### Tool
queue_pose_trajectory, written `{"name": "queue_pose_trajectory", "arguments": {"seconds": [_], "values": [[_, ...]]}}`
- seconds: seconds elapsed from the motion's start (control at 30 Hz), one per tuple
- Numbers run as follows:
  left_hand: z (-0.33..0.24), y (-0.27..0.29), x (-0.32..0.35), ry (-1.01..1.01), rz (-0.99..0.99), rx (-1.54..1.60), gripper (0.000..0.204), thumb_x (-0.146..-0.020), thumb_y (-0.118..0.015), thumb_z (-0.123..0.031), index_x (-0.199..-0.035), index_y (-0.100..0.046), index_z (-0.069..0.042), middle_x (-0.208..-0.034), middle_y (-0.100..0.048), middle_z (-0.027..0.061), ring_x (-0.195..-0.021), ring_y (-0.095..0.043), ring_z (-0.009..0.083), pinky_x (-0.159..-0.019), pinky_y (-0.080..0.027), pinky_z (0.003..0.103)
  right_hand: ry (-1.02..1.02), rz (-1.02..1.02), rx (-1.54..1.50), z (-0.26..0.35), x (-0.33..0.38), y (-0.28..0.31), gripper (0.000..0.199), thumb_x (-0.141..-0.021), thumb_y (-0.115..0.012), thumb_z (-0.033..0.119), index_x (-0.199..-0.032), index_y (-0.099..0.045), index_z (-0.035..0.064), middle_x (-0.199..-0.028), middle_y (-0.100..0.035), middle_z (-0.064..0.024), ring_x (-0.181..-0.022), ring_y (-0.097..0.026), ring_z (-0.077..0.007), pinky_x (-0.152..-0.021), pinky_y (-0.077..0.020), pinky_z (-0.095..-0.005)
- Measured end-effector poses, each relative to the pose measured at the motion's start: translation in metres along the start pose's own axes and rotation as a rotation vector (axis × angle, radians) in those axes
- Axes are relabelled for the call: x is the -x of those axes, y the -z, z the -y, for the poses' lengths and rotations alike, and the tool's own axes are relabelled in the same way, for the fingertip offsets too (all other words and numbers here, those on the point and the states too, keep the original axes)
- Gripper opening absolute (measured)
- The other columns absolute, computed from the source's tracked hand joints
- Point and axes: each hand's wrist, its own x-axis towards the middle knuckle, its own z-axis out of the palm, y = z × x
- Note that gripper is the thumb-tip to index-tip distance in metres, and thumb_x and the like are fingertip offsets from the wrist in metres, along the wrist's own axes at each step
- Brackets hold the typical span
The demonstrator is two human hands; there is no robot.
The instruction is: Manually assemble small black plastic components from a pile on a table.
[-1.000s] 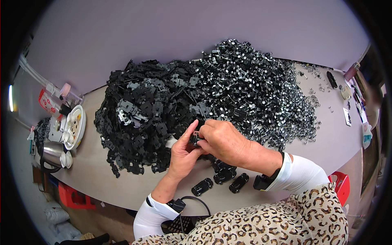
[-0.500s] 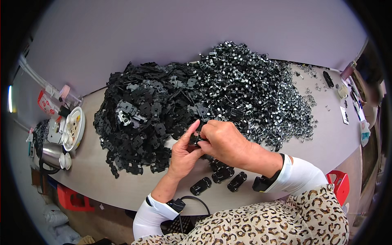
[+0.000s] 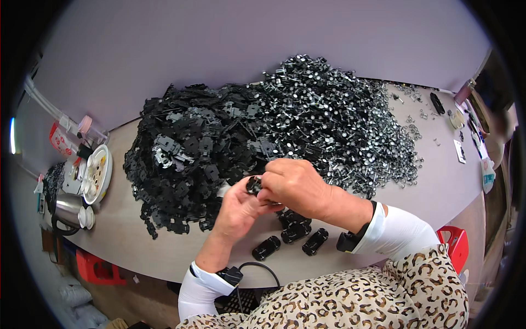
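Black small part, orientation unclear, pinched between left hand and right hand.

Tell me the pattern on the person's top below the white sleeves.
Leopard print top, tan with dark spots; the head view shows it best.

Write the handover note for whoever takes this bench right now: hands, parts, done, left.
Left hand: holds a small black part from below, at its fingertips.
Right hand: closed over the same part from above, fingers pinching it.
Parts: black plastic pieces pile on the left of the table; shiny metal pieces pile on the right.
Done: a few finished black pieces lie near the table edge, below the hands.
Left: both piles are large. What exactly is being fitted is hidden by the fingers.
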Motion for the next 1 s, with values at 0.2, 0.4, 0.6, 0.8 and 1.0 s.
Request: {"name": "queue_pose_trajectory", "arguments": {"seconds": [0.2, 0.4, 0.6, 0.8, 1.0], "values": [[-0.007, 0.01, 0.006, -0.04, -0.354, -0.192, 0.02, -0.095, -0.051, -0.015, -0.098, -0.053, 0.005, -0.09, -0.064, 0.0207, -0.081, -0.068, 0.0348, -0.07, -0.06, 0.04, -0.285, -0.109, -0.098, -0.02, 0.006, 0.038, 0.023, -0.069, -0.077, 0.018, -0.079, -0.062, 0.0034, -0.076, -0.056, -0.0098, -0.069, -0.058, -0.0284, -0.06, -0.0487, -0.0367], [-0.022, 0.021, 0.021, -0.054, -0.297, -0.735, 0.014, -0.088, -0.06, -0.008, -0.096, -0.064, 0.004, -0.086, -0.065, 0.0083, -0.076, -0.063, 0.0163, -0.065, -0.05, 0.021, -0.379, 0.291, -0.013, -0.021, 0.048, 0.016, 0.005, -0.075, -0.066, 0.006, -0.078, -0.065, 0.003, -0.076, -0.06, -0.0124, -0.073, -0.06, -0.0314, -0.064, -0.0498, -0.0397], [-0.023, 0.02, 0.043, 0.275, -0.316, -0.795, 0.027, -0.073, -0.073, -0.004, -0.099, -0.067, 0.002, -0.074, -0.058, 0.0001, -0.06, -0.048, 0.0037, -0.055, -0.041, 0.02, -0.266, 0.412, -0.01, -0.006, 0.034, -0.02, 0.008, -0.075, -0.067, 0.01, -0.08, -0.064, 0.0054, -0.079, -0.057, -0.0105, -0.076, -0.06, -0.0319, -0.065, -0.0497, -0.0418], [-0.021, 0.03, 0.039, -0.043, -0.409, -1.283, 0.026, -0.074, -0.069, 0.002, -0.1, -0.065, 0.005, -0.074, -0.058, 0.0036, -0.061, -0.051, 0.0057, -0.055, -0.042, 0.021, -0.187, 0.488, 0.108, -0.005, 0.025, -0.039, 0.014, -0.074, -0.069, 0.013, -0.077, -0.06, 0.0018, -0.081, -0.057, -0.0107, -0.078, -0.06, -0.0307, -0.064, -0.0503, -0.041], [-0.019, 0.031, 0.022, 0.085, -0.369, -0.723, 0.025, -0.079, -0.066, 0.004, -0.103, -0.063, 0.005, -0.08, -0.06, 0.0038, -0.066, -0.055, 0.0084, -0.057, -0.046, 0.021, -0.996, 0.423, -0.674, -0.008, 0.016, 0.003, 0.008, -0.083, -0.064, 0.006, -0.083, -0.064, -0.0015, -0.069, -0.06, -0.0066, -0.06, -0.061, -0.0137, -0.051, -0.0494, -0.0286]]}}
